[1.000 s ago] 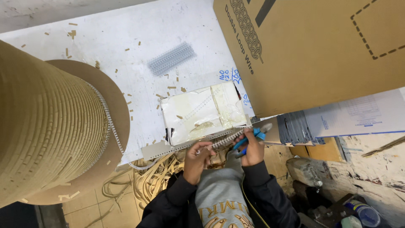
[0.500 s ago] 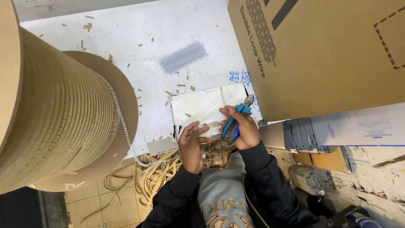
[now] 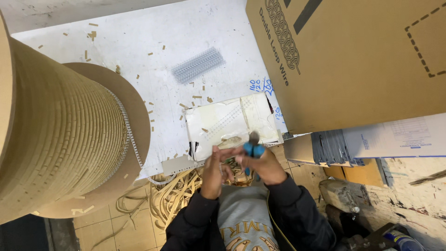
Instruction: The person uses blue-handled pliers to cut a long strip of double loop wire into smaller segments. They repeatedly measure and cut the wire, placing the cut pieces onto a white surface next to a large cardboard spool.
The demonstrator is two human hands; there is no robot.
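While your right hand (image 3: 265, 166) keeps its grip clamped on the blue-handled cutters (image 3: 253, 149), nose up, your left hand (image 3: 214, 169) sits just beside, fingers curled; can't tell if it holds anything. Both hover at the worktop (image 3: 139, 69) edge, near the taped white pad (image 3: 227, 123) w/ big spool (image 3: 55, 130) to the left.

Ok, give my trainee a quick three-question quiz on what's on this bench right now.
1. True or false: the right hand holds blue-handled pliers.
2. What lies on the white table beyond the taped white pad? A) a short grey wire coil piece B) a hammer C) a cup
3. On which side of the view does the large cardboard spool stand?

Key: 1 true; 2 A; 3 left.
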